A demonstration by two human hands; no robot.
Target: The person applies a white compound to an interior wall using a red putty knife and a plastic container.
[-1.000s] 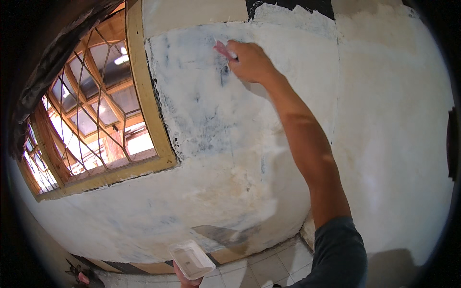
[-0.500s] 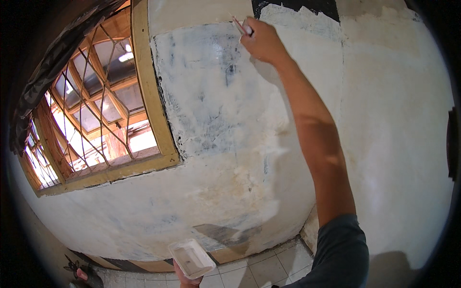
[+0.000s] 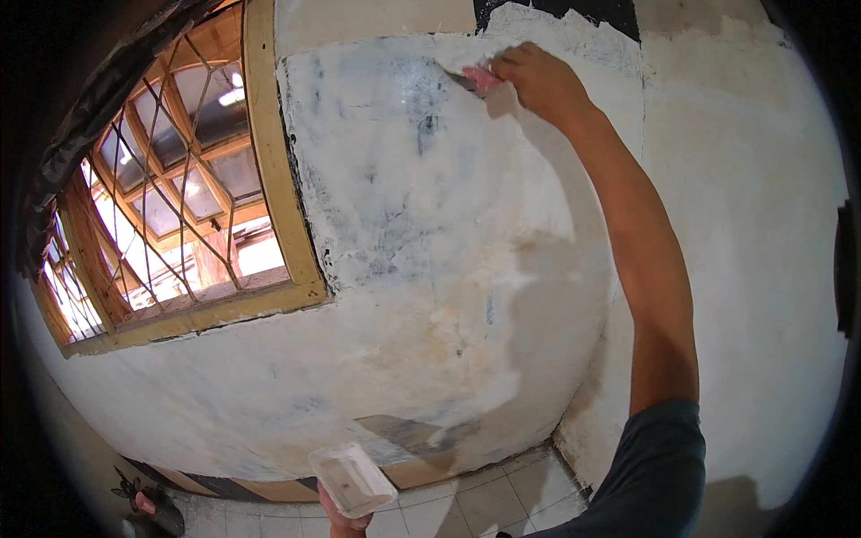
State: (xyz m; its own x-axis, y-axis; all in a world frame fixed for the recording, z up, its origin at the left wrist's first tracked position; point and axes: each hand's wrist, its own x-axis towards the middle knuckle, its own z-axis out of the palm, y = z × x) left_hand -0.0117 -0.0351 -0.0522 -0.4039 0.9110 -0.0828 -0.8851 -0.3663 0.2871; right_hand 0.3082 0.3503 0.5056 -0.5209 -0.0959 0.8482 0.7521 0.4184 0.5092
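Note:
High on the patchy white wall [image 3: 386, 197], my right hand [image 3: 543, 85] is closed around a putty knife [image 3: 482, 79] with a pinkish body and a dark edge. The knife lies close against the plaster, its edge pointing left; motion blurs it a little. Low in front of me, my left hand [image 3: 339, 518] grips a shallow white rectangular tray [image 3: 353, 480] from below and from its left side. A thin whitish layer covers the tray's inside. Most of the left fingers are hidden under it.
A yellow-framed window [image 3: 305, 215] with a metal grille is on the left, beside a dark curtain [image 3: 67, 134]. A black patch [image 3: 583, 16] tops the wall. Pale floor tiles [image 3: 439, 516] lie below, with a dark pot [image 3: 166, 513] at lower left.
My right hand has moved right and slightly down, turning the putty knife from nearly edge-on to flatter against the wall. My left hand still holds the tray in nearly the same place.

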